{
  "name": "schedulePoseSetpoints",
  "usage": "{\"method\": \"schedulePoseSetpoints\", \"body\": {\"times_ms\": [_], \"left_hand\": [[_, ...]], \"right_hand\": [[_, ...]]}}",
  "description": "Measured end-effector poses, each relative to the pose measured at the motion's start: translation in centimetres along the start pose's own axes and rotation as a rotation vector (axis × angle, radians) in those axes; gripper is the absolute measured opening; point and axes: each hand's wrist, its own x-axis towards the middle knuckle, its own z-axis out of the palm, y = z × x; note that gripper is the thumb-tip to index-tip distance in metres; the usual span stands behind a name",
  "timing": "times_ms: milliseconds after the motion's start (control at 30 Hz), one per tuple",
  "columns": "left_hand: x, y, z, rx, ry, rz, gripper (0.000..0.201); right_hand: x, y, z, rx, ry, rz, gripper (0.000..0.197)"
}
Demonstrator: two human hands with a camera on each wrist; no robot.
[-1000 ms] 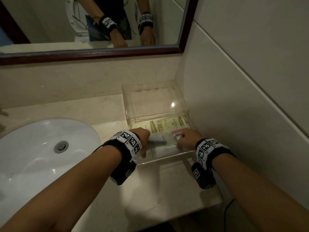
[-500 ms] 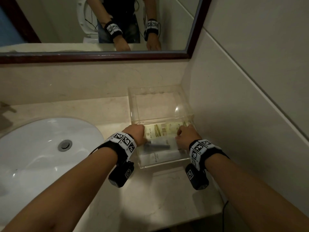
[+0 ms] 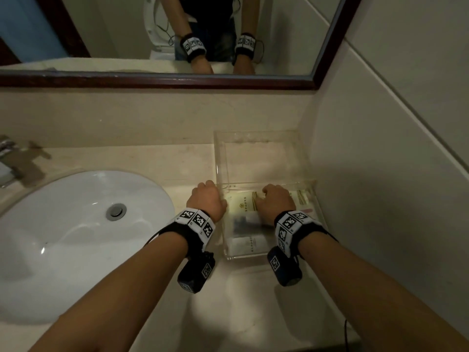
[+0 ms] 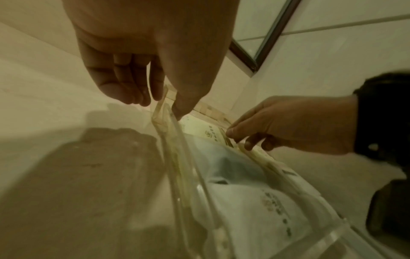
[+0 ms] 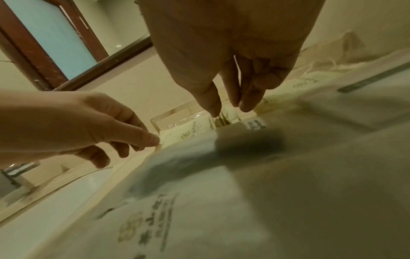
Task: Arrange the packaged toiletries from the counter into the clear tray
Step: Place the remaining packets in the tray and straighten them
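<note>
The clear tray [image 3: 253,134] stands in the counter's back right corner; its far compartment is bare. The near compartment holds a cream packet with gold stripes [image 3: 241,203], a packet with a dark item [image 3: 242,221] and a white printed packet [image 3: 250,243]. My left hand [image 3: 208,196] pinches the tray's left wall [image 4: 177,157], thumb inside and fingers outside. My right hand [image 3: 275,200] is inside the near compartment, its fairly straight fingertips [image 5: 214,112] resting on the cream packet [image 5: 190,130]. A pink item [image 3: 308,210] shows to the right of that hand.
A white sink [image 3: 76,237] lies to the left, with a faucet [image 3: 7,158] at the far left edge. A wood-framed mirror [image 3: 177,80] hangs above. The tiled side wall [image 3: 380,174] stands close to the tray's right side. Bare counter [image 3: 253,313] lies in front.
My left hand left the packets and moved to the tray's left wall. My right hand slid away from me onto the cream packet. The head view shifted and shows more of the sink.
</note>
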Motion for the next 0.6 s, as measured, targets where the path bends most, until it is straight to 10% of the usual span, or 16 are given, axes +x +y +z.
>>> {"method": "schedulePoseSetpoints", "body": {"times_ms": [600], "left_hand": [[1.0, 1.1, 0.0, 0.037, -0.125, -0.059, 0.034]], "right_hand": [[2.1, 1.4, 0.0, 0.368, 0.15, 0.059, 0.014]]}}
